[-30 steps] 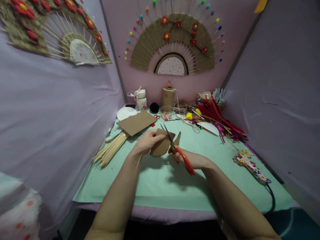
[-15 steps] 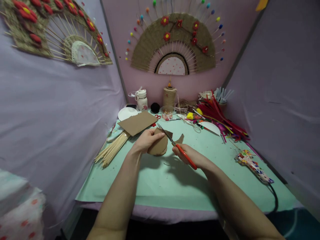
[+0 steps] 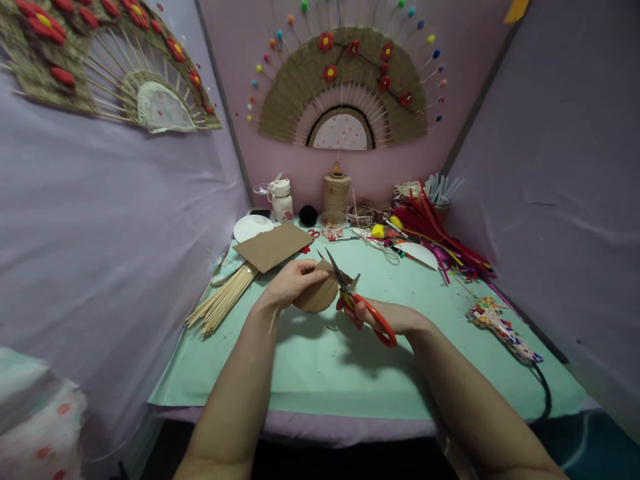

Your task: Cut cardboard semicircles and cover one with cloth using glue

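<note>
Above the middle of the table, my left hand [image 3: 296, 281] pinches a brown piece of cardboard [image 3: 317, 297] with a rounded lower edge, thumb on top. My right hand [image 3: 364, 312] is closed around the orange handles of a pair of scissors [image 3: 374, 316]. The blades are spread and point up and away, at the right side of the cardboard. A strip of cardboard sticks out to the right behind the blades. My fingers beneath the cardboard are hidden.
Thin wooden sticks [image 3: 225, 301] and a flat cardboard sheet [image 3: 274, 245] lie left of my hands. A twine spool [image 3: 337, 193] and a white bottle [image 3: 282, 201] stand behind. Red pipe cleaners [image 3: 435, 230] are at the back right. A corded glue gun [image 3: 505, 333] lies right.
The scissor blades have opened wider and the handles have spread. The cardboard has turned a little in my left hand, and its cut strip has shifted behind the blades.
</note>
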A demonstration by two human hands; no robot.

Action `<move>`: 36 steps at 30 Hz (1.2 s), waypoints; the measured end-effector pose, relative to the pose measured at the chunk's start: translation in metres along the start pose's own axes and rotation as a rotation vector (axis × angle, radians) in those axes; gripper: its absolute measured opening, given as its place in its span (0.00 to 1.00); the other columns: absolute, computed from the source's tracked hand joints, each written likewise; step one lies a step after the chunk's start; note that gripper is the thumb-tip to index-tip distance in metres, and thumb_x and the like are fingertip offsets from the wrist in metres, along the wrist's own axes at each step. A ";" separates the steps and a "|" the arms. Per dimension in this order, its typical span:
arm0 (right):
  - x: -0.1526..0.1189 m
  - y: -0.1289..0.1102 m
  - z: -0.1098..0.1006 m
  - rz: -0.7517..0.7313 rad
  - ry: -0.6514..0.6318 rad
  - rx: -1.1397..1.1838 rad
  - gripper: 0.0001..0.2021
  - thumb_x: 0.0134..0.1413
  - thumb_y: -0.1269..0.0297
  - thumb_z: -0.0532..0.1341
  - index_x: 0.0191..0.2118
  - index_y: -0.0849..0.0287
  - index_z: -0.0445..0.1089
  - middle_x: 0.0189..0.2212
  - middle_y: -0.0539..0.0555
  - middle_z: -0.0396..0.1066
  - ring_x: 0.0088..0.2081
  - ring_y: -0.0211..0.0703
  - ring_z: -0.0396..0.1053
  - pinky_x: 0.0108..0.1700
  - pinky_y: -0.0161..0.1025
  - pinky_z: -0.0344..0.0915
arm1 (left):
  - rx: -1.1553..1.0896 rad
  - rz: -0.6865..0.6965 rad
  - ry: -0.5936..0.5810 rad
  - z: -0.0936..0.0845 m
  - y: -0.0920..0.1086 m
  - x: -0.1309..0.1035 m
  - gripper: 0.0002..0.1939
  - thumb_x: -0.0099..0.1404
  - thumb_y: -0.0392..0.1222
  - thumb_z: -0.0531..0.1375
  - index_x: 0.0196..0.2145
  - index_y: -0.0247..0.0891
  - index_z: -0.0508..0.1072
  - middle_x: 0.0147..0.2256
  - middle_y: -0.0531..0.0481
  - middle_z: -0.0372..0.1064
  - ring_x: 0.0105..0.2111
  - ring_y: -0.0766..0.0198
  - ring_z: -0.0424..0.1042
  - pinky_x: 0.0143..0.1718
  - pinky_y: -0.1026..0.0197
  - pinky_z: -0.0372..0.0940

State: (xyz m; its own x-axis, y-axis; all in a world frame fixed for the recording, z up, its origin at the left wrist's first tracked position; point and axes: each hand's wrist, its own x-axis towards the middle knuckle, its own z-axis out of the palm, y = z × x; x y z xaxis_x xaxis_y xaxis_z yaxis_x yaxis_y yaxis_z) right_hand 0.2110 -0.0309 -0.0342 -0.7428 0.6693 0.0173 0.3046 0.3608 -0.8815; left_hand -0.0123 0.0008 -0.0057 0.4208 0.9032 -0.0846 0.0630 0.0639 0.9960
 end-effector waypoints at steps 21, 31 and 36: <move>-0.006 -0.012 0.004 0.251 0.068 0.044 0.21 0.59 0.43 0.49 0.32 0.58 0.61 0.18 0.45 0.54 0.20 0.35 0.54 0.24 0.34 0.55 | 0.050 -0.005 -0.077 -0.005 -0.003 0.000 0.17 0.55 0.52 0.64 0.34 0.34 0.75 0.29 0.50 0.72 0.30 0.62 0.69 0.32 0.62 0.60; -0.006 -0.016 0.005 0.305 0.137 0.134 0.21 0.57 0.44 0.51 0.24 0.56 0.54 0.17 0.45 0.52 0.19 0.33 0.49 0.20 0.34 0.49 | 0.061 -0.005 -0.034 -0.004 0.001 -0.003 0.17 0.53 0.53 0.65 0.27 0.35 0.73 0.25 0.52 0.69 0.26 0.64 0.66 0.28 0.63 0.57; -0.004 -0.020 0.003 0.314 0.143 0.056 0.19 0.56 0.51 0.52 0.22 0.56 0.50 0.16 0.44 0.49 0.20 0.32 0.46 0.21 0.32 0.46 | 0.068 -0.008 0.018 -0.008 0.001 -0.003 0.18 0.53 0.54 0.65 0.30 0.35 0.74 0.27 0.52 0.69 0.28 0.65 0.66 0.29 0.64 0.57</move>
State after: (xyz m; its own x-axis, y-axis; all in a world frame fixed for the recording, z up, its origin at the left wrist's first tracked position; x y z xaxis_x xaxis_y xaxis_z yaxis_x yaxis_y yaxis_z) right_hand 0.2057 -0.0431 -0.0179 -0.5256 0.8279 -0.1959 0.4687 0.0896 -0.8788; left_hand -0.0205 0.0016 -0.0042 0.4033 0.9105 -0.0913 0.1279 0.0427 0.9909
